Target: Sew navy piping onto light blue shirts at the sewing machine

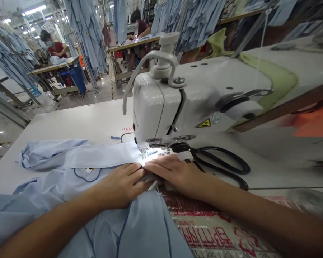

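Shirt (78,154) looks soft and light; left hand (118,186) and right hand (174,173) press it flat, open, beside the sewing machine needle (143,154).

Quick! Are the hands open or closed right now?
Left hand: open, pressing down on the light blue cloth.
Right hand: open, lying flat on the same cloth, gripping nothing.

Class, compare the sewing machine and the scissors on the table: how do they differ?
The sewing machine is white, while the scissors have black handles. The sewing machine is far bulkier than the scissors. The sewing machine stands tall, while the scissors lie flat. Both rest on the white table.
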The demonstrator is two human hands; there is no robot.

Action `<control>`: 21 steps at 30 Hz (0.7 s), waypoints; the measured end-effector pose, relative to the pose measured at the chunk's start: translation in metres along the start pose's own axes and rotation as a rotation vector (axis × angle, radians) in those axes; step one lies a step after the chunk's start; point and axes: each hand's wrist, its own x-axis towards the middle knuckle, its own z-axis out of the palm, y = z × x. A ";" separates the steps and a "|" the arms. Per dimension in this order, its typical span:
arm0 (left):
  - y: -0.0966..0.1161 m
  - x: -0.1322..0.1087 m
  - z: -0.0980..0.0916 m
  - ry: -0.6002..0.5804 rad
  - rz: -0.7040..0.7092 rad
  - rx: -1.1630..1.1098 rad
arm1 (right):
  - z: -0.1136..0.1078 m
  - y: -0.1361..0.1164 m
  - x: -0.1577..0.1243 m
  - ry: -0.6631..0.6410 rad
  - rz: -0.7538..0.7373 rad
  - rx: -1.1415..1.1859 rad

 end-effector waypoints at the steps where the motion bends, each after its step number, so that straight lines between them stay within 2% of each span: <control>1: 0.000 0.000 0.000 0.026 0.012 0.004 | -0.003 -0.002 0.000 -0.016 -0.034 -0.031; 3: -0.001 0.002 0.001 0.081 0.035 0.006 | -0.009 -0.005 -0.001 -0.017 -0.096 -0.102; 5: -0.005 0.003 0.002 0.106 0.043 -0.005 | -0.012 -0.006 0.000 -0.016 -0.091 -0.167; 9: -0.021 0.006 -0.001 0.057 0.068 -0.071 | -0.014 -0.004 0.004 -0.083 -0.018 -0.251; 11: -0.025 0.005 -0.007 0.044 0.109 -0.127 | -0.017 -0.001 0.004 -0.124 0.027 -0.209; 13: -0.022 0.003 -0.014 -0.007 0.086 -0.215 | -0.022 0.003 0.000 -0.111 0.069 -0.124; 15: -0.008 -0.003 -0.020 -0.088 -0.045 -0.308 | -0.025 0.005 -0.007 -0.016 0.036 -0.047; 17: 0.013 -0.012 -0.022 -0.112 -0.275 -0.322 | -0.029 0.000 -0.015 0.072 -0.127 0.026; 19: 0.032 -0.023 -0.019 -0.103 -0.483 -0.241 | -0.031 -0.010 -0.023 0.076 -0.317 0.108; 21: 0.035 -0.031 -0.011 -0.126 -0.572 -0.128 | -0.032 -0.023 -0.031 0.029 -0.356 0.156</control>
